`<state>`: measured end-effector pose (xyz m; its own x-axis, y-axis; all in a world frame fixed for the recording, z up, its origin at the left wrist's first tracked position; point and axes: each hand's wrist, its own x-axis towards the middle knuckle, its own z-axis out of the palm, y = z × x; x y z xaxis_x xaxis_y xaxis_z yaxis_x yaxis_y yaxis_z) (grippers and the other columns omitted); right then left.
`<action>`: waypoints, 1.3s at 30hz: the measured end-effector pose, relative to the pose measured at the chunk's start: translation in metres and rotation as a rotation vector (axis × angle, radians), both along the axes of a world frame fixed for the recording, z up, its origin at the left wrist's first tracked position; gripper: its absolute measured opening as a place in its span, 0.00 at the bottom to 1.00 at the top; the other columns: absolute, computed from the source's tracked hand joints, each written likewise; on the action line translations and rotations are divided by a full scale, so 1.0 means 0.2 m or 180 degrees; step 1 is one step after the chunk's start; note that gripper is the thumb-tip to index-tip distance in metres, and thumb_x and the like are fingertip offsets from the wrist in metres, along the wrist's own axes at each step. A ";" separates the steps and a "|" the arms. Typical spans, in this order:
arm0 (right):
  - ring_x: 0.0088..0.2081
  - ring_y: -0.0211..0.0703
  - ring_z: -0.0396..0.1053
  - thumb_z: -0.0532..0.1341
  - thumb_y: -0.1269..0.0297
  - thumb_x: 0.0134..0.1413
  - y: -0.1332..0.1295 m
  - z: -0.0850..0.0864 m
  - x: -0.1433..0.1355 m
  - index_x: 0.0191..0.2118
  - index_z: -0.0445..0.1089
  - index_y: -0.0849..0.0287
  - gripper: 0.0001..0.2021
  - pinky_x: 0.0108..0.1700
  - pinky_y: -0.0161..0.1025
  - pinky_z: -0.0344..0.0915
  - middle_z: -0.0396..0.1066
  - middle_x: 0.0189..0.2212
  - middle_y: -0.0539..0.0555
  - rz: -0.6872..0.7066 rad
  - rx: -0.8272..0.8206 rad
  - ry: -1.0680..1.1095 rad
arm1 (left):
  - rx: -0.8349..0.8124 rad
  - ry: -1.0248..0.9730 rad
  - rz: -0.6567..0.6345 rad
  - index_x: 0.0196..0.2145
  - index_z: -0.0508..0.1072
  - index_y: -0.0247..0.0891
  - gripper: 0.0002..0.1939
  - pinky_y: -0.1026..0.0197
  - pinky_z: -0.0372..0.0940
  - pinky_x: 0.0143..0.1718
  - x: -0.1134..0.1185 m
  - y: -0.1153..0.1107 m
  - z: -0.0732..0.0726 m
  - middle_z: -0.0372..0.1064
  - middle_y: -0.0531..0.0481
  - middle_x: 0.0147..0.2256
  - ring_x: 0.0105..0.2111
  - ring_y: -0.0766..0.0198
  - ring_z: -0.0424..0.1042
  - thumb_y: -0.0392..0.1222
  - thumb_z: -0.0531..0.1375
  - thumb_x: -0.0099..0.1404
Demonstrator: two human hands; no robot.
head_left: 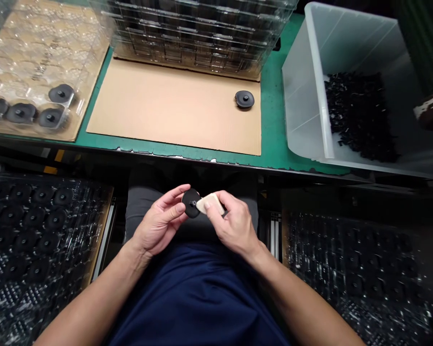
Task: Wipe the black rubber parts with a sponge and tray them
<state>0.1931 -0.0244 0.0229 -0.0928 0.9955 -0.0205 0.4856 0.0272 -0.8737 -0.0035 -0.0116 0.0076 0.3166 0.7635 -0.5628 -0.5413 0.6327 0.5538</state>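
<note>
One black disc [191, 203] sits pinched in the left hand [159, 225] above the lap, below the worktop [270, 86] edge, while the right hand [234, 226] grips a pale block [210, 203] against it. Another disc [244, 99] lies well apart on cardboard [173, 105], beside a clear bin [310, 96]. Dark trays [39, 230] flank both forearms, their contents hard to read.

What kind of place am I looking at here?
Likely a factory assembly bench: blister trays of identical black discs, a clear bin of small black parts, and stacked clear trays.
</note>
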 end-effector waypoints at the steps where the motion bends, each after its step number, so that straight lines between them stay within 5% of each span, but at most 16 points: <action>1: 0.29 0.40 0.64 0.61 0.58 0.69 -0.01 0.00 -0.02 0.36 0.75 0.60 0.12 0.32 0.39 0.60 0.71 0.28 0.51 -0.0093 -0.0453 0.0279 | 0.0163 0.0137 0.0095 0.52 0.83 0.44 0.27 0.65 0.75 0.50 0.01 0.01 0.01 0.80 0.44 0.49 0.47 0.61 0.79 0.37 0.80 0.54; 4: 0.28 0.38 0.62 0.60 0.53 0.68 -0.02 0.02 -0.06 0.38 0.74 0.59 0.14 0.29 0.37 0.58 0.69 0.28 0.49 -0.0015 -0.0885 0.0846 | 0.0520 0.0358 0.0228 0.48 0.84 0.45 0.27 0.64 0.75 0.51 0.02 0.02 0.03 0.80 0.44 0.50 0.50 0.58 0.79 0.35 0.81 0.50; 10: 0.32 0.39 0.63 0.59 0.64 0.69 0.01 0.05 -0.03 0.37 0.73 0.60 0.09 0.37 0.39 0.58 0.68 0.31 0.51 -0.0103 0.0393 -0.0069 | 0.0368 0.0300 0.0132 0.51 0.84 0.49 0.26 0.66 0.74 0.51 -0.02 0.02 0.05 0.81 0.46 0.49 0.49 0.60 0.80 0.42 0.80 0.54; 15: 0.32 0.39 0.62 0.60 0.65 0.69 0.02 0.04 0.01 0.39 0.75 0.60 0.08 0.37 0.39 0.58 0.67 0.30 0.50 0.0435 0.0421 0.0126 | 0.0291 0.0158 0.0072 0.54 0.83 0.47 0.25 0.63 0.75 0.52 -0.02 0.01 0.06 0.80 0.44 0.50 0.48 0.58 0.80 0.46 0.77 0.59; 22: 0.30 0.39 0.60 0.60 0.67 0.69 0.03 0.05 0.03 0.38 0.73 0.60 0.07 0.36 0.40 0.57 0.64 0.29 0.49 0.0569 0.0618 -0.0021 | 0.0092 0.0094 -0.0145 0.56 0.81 0.46 0.25 0.64 0.76 0.50 -0.05 0.00 0.05 0.81 0.45 0.47 0.45 0.61 0.80 0.48 0.76 0.62; 28: 0.34 0.42 0.64 0.58 0.66 0.73 0.03 0.05 0.05 0.40 0.75 0.60 0.09 0.41 0.44 0.58 0.71 0.33 0.53 0.0603 0.1025 -0.0768 | -0.0226 0.0015 -0.0463 0.57 0.81 0.42 0.28 0.65 0.76 0.46 -0.05 -0.01 0.04 0.81 0.43 0.49 0.43 0.62 0.80 0.50 0.76 0.62; 32: 0.37 0.44 0.68 0.58 0.67 0.75 0.03 0.03 0.05 0.44 0.74 0.61 0.08 0.43 0.46 0.59 0.76 0.37 0.55 0.0842 0.1136 -0.0728 | -0.0346 -0.0120 -0.0702 0.53 0.83 0.37 0.24 0.64 0.77 0.47 -0.05 -0.02 0.01 0.81 0.40 0.47 0.43 0.61 0.80 0.52 0.74 0.64; 39: 0.41 0.45 0.68 0.59 0.67 0.75 0.04 0.03 0.06 0.50 0.74 0.61 0.08 0.43 0.46 0.61 0.76 0.43 0.55 0.1302 0.1263 -0.0281 | -0.0837 -0.0509 -0.1005 0.37 0.84 0.30 0.22 0.60 0.78 0.29 -0.02 -0.06 -0.03 0.78 0.41 0.30 0.29 0.56 0.80 0.56 0.74 0.61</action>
